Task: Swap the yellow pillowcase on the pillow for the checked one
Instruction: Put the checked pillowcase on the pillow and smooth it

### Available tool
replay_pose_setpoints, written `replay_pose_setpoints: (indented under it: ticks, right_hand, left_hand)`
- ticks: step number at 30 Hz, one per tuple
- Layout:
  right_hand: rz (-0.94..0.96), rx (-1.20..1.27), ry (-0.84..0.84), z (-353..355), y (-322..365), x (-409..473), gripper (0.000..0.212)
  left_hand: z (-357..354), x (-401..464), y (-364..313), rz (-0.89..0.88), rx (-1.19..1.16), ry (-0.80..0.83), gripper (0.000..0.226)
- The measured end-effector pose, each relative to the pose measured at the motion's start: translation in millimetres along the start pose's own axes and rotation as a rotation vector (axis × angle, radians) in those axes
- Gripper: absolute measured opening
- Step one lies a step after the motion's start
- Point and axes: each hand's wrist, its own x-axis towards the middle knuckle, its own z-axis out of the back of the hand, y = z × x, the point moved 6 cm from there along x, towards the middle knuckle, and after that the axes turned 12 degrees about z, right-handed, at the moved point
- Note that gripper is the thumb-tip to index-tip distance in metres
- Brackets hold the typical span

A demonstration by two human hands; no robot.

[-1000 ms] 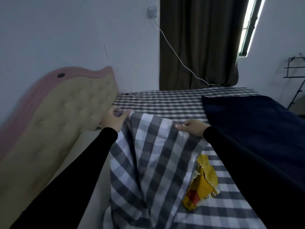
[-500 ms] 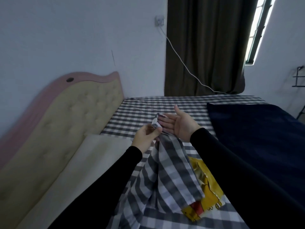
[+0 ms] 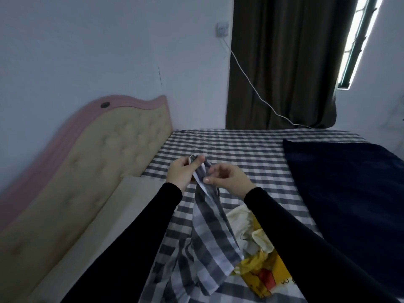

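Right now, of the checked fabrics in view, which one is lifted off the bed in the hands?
The broad-checked grey-and-white pillowcase, pinched by both hands; the fine-checked bedsheet lies flat.

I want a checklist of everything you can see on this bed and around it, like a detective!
Surface: bed sheet, small grey-and-white checks.
Job's things: checked pillowcase held up by one end, the rest hanging onto the bed; yellow pillowcase crumpled beside it; bare pillow lying along the headboard.
Clutter: dark blue blanket on the bed's far side.
Hands: left hand and right hand both pinch the checked pillowcase's top edge.
Cables: white cable runs from a wall socket down to the bed.
Surroundings: dark curtain, window, pale wall.
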Motion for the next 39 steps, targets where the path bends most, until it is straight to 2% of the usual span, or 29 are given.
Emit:
replay_pose_setpoints:
  ticks: [2, 4, 5, 7, 10, 12, 14, 16, 17, 19, 21, 23, 25, 30, 32, 35, 39]
  right_hand:
    - [-0.012, -0.086, 0.052, -9.2, -4.3, -2.2, 0.015]
    - [-0.010, -0.122, 0.072, -13.7, -8.8, -2.8, 0.020]
    - [-0.013, -0.110, 0.064, -13.4, -10.3, -2.8, 0.019]
    - [-0.018, -0.094, 0.040, -10.9, -9.8, -2.1, 0.015]
    - [0.009, -0.083, -0.014, -4.1, -5.7, 2.1, 0.014]
    - [0.048, -0.080, 0.029, -2.6, 1.8, 6.0, 0.014]
    - [0.071, -0.051, 0.088, -4.8, 10.5, 9.0, 0.020]
    - [0.085, -0.001, 0.058, -1.7, 19.7, 10.5, 0.027]
    - [0.081, 0.029, 0.019, 1.8, 22.3, 10.2, 0.028]
    - [0.018, 0.112, 0.006, 10.1, 14.3, 5.7, 0.030]
    - [-0.160, 0.104, 0.132, 13.9, -9.5, -9.4, 0.040]
    - [-0.339, -0.198, 0.326, 17.6, -38.7, -33.7, 0.054]
    - [-0.427, -0.417, 0.368, 29.0, -63.3, -53.8, 0.060]
    - [-0.536, -0.399, 0.170, 66.2, -111.1, -90.7, 0.046]
    - [-0.543, -0.350, -0.011, 78.1, -124.8, -98.3, 0.042]
    - [-0.512, -0.309, -0.225, 85.8, -131.2, -97.3, 0.034]
    - [-0.570, -0.336, -0.288, 90.5, -146.8, -81.2, 0.039]
  left_hand:
    - [4.0, -3.1, -1.7, -0.016, 0.006, -0.032, 0.077]
    - [10.8, -1.9, -1.2, -0.024, 0.035, -0.071, 0.095]
    - [15.6, -0.9, -1.3, -0.026, 0.053, -0.094, 0.090]
    - [26.9, 0.2, -1.9, -0.040, 0.122, -0.171, 0.061]
    - [40.3, 2.6, -3.7, -0.146, 0.236, -0.270, 0.043]
    - [32.9, 1.3, -12.7, -0.229, 0.242, -0.166, 0.029]
    - [12.2, 0.7, -23.1, -0.296, 0.354, 0.034, 0.030]
    - [-9.1, 0.7, -27.0, -0.245, 0.436, 0.211, 0.019]
    - [-13.9, 4.5, -26.0, -0.206, 0.473, 0.229, 0.026]
    - [-17.3, 12.8, -23.0, -0.131, 0.504, 0.227, 0.037]
    - [-17.6, 17.2, -25.1, -0.102, 0.451, 0.182, 0.039]
    - [-11.7, 22.7, -30.8, -0.088, 0.350, 0.074, 0.048]
    - [-2.8, 30.3, -33.1, -0.088, 0.324, -0.037, 0.051]
    - [19.8, 46.9, -15.4, -0.074, 0.458, -0.097, 0.043]
    - [26.3, 49.4, -1.6, -0.026, 0.603, -0.054, 0.037]
    - [36.2, 53.5, 27.4, 0.098, 0.791, -0.027, 0.040]
    - [44.1, 70.3, 62.8, 0.193, 0.833, -0.046, 0.035]
